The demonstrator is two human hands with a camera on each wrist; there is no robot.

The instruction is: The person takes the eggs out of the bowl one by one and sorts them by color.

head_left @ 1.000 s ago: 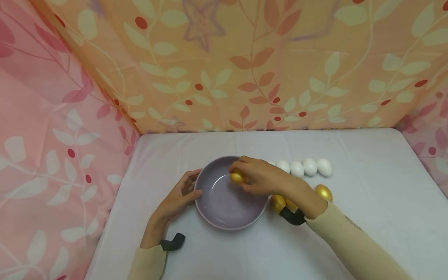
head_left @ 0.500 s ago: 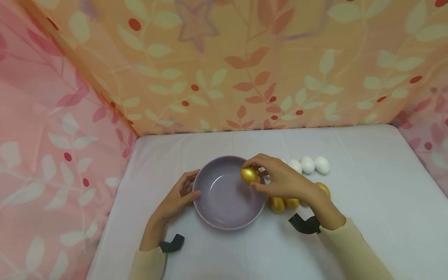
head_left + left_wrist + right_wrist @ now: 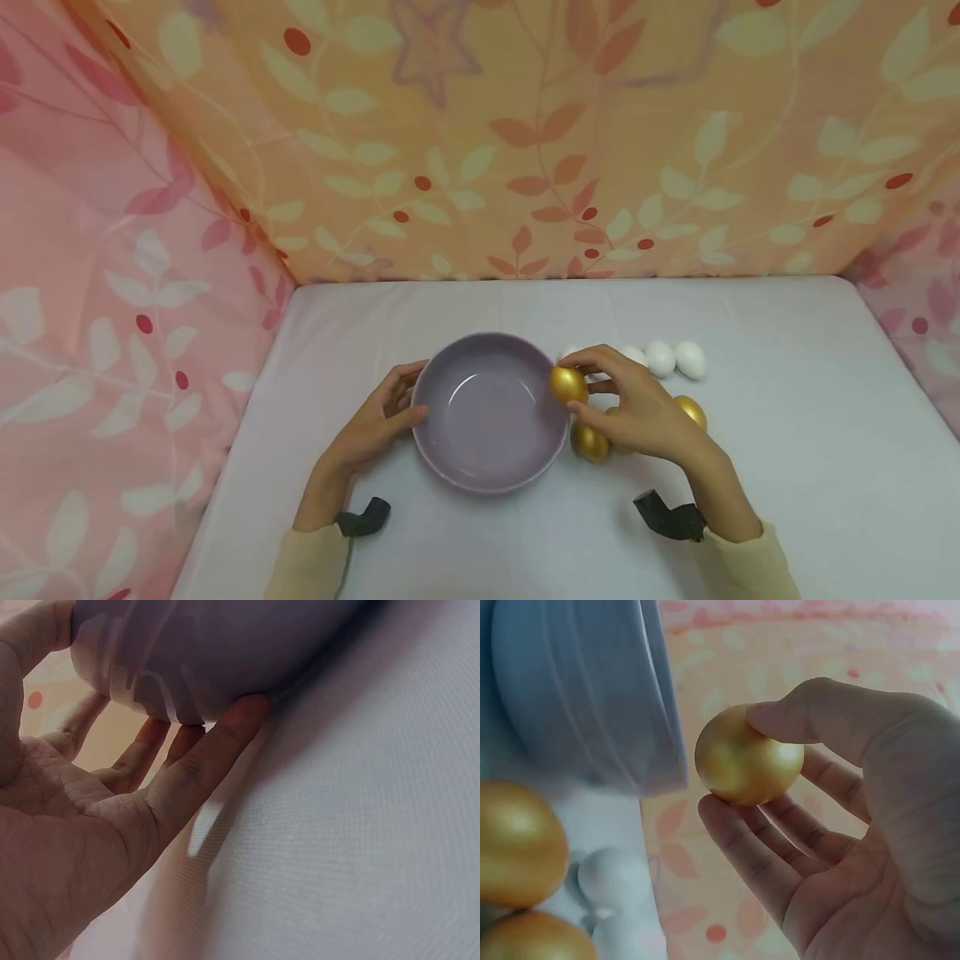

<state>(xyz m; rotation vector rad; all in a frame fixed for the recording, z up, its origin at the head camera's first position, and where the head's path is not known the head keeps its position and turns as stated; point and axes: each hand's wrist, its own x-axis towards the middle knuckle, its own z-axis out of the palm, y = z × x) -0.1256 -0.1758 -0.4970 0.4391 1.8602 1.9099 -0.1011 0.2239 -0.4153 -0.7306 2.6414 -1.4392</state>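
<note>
A purple bowl (image 3: 487,417) rests on the white cloth. My left hand (image 3: 381,421) holds its left side, thumb at the rim and fingers spread against the outer wall; the left wrist view shows those fingertips (image 3: 244,712) low on the wall. At the bowl's right rim my right hand (image 3: 637,404) pinches a golden egg (image 3: 742,757) between thumb and fingertips, raised beside the rim in the right wrist view. Below that hand lie more golden eggs, one of them close to the bowl (image 3: 590,442) and another farther right (image 3: 690,412), some partly hidden by the hand.
A row of white eggs (image 3: 660,358) lies behind the right hand, partly covered by it. Leaf-patterned cloth walls, orange (image 3: 480,167) at the back and pink (image 3: 75,375) at the left, enclose the table (image 3: 480,550). Black wrist mounts (image 3: 667,518) stick out from the forearms.
My right hand has carried the golden egg rightward, from over the bowl's inside to its right rim. The left hand has kept its place on the bowl.
</note>
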